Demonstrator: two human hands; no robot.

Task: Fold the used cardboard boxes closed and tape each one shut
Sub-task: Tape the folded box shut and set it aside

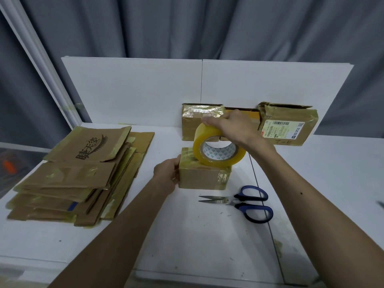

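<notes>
A small closed cardboard box (202, 177) with shiny tape on its edges sits in the middle of the white table (187, 235). My left hand (167, 175) grips the box's left side. My right hand (232, 126) holds a roll of yellowish clear tape (218, 149) from above, upright on its edge, with the roll's bottom touching the box's top. Whether a strip runs from the roll onto the box I cannot tell.
Blue-handled scissors (247, 201) lie open to the right of the box. A pile of flattened cardboard boxes (83, 175) covers the left of the table. Taped boxes (194, 121) and one with a shipping label (287, 124) stand against white boards (135, 90) at the back.
</notes>
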